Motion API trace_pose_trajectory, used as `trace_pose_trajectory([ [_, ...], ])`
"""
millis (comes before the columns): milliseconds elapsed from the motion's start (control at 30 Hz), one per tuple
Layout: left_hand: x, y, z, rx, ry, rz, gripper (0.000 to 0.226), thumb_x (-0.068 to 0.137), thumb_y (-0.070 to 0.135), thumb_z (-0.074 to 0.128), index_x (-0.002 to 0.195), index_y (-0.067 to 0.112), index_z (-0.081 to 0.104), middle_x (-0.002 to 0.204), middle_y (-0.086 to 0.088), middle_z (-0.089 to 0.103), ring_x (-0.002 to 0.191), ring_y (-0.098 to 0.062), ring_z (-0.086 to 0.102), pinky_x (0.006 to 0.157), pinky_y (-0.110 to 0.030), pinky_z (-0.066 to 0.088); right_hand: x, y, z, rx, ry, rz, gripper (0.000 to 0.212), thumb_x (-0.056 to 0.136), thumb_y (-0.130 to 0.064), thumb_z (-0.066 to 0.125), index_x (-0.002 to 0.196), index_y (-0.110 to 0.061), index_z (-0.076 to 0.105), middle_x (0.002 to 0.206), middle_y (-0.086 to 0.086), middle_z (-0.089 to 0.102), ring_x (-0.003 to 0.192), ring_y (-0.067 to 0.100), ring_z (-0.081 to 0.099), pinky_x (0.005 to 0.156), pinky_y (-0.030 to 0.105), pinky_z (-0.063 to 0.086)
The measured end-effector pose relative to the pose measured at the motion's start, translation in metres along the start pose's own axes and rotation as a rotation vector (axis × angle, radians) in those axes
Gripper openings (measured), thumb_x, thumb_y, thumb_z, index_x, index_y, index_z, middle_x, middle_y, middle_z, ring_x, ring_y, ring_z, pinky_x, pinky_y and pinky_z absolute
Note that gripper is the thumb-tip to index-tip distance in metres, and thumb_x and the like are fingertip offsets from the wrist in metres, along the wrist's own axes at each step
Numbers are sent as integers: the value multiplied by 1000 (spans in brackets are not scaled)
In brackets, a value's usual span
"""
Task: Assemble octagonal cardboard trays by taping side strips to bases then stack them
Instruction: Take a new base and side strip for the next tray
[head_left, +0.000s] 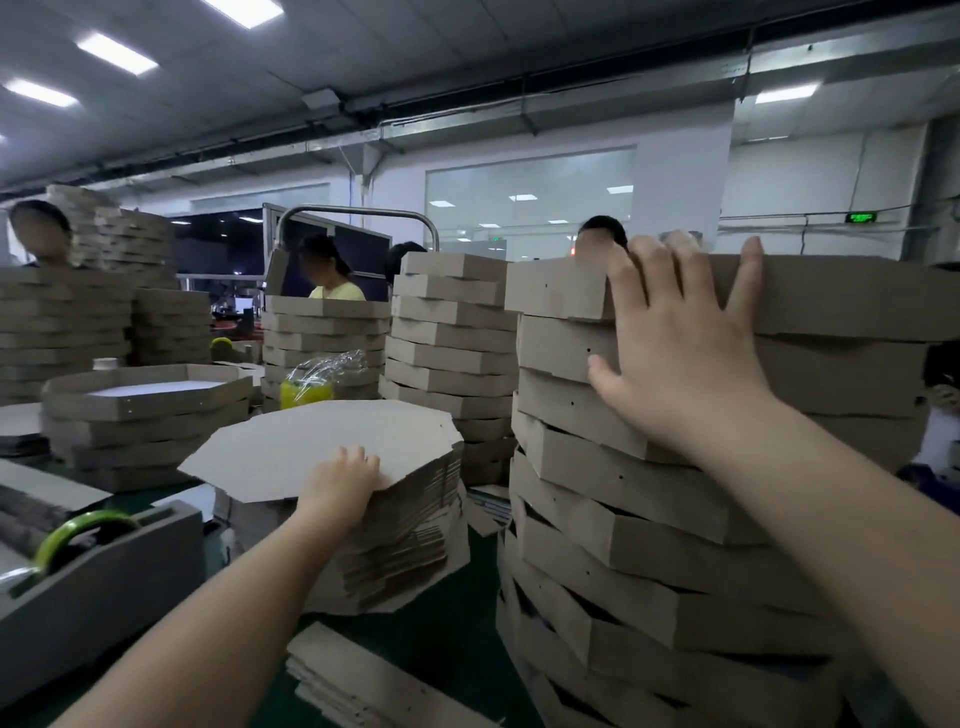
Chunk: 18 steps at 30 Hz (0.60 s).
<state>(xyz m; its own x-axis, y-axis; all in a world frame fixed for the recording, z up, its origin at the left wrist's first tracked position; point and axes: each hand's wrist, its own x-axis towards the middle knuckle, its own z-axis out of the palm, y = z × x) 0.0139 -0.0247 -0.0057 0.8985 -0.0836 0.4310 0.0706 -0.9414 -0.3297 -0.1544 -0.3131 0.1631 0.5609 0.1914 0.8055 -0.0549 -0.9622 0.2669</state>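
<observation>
We are bracing the light, wobbly tray stack (597, 519) at three o'clock with our right hand (675, 353) spread flat. Our left hand (340, 480) is pinching the stiff base (322, 441) by its near edge.

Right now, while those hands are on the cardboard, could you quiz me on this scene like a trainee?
1. True or false: the right hand lies flat, fingers spread, against the tall tray stack.
2. The left hand touches: A) scissors B) the pile of flat octagonal bases C) a hammer.
3. Fill in: the tape dispenser holds a ____ roll.
Key: 1 true; 2 B; 3 green.
</observation>
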Motion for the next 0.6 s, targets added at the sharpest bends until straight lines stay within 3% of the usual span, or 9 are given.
trace_pose_trajectory([
  [100,-15,-6,-20,99,101,98,40,97,18,50,136,17,44,131,-6,46,119,-24,46,87,-31,43,-1,-1,-5,-5,-63,5,85,88,-47,51,150,-15,4,158,10,10,147,32,1,110,68,-7],
  [167,-30,-11,-45,67,252,112,44,94,16,54,137,14,46,130,-8,50,117,-27,49,84,-34,46,-2,-1,-9,3,-109,8,88,90,-47,49,152,-16,-4,161,8,-1,148,32,-8,111,68,-9],
  [233,-52,-15,-79,-27,431,131,45,81,8,71,125,6,60,113,-12,61,99,-32,61,66,-39,53,-5,-3,-17,21,-156,14,90,92,-48,47,153,-17,-13,162,7,-13,148,30,-17,112,68,-10],
  [300,-80,-13,-114,-140,593,167,50,65,1,83,112,-2,67,95,-17,64,78,-36,64,46,-36,50,-14,-8,-27,73,-183,9,89,94,-50,42,153,-18,-16,162,7,-17,148,27,-21,112,66,-13],
  [367,-115,-6,-141,-234,746,192,56,64,0,83,117,-4,65,95,-19,63,74,-37,62,45,-35,49,-32,-18,-40,233,-165,-5,79,97,-52,36,156,-19,-5,164,4,-8,149,21,-17,112,58,-17],
  [433,-155,7,-159,-297,873,239,59,68,2,78,124,-4,61,100,-20,61,80,-37,60,53,-40,52,-56,-28,-57,530,-129,73,66,100,-51,30,155,-18,15,164,1,8,150,15,-3,118,49,-11],
  [500,-198,20,-172,-354,962,293,54,75,0,71,127,-6,58,105,-20,60,88,-36,57,59,-42,53,-80,-31,-77,868,-113,253,61,101,-51,31,151,-18,29,160,0,25,148,15,16,121,40,9],
  [600,-259,36,-178,-376,1073,396,41,87,-3,58,128,-5,58,110,-19,64,94,-31,55,69,-41,50,-113,-24,-109,1236,-135,524,57,100,-53,35,142,-17,47,142,-3,51,134,16,42,102,30,33],
])
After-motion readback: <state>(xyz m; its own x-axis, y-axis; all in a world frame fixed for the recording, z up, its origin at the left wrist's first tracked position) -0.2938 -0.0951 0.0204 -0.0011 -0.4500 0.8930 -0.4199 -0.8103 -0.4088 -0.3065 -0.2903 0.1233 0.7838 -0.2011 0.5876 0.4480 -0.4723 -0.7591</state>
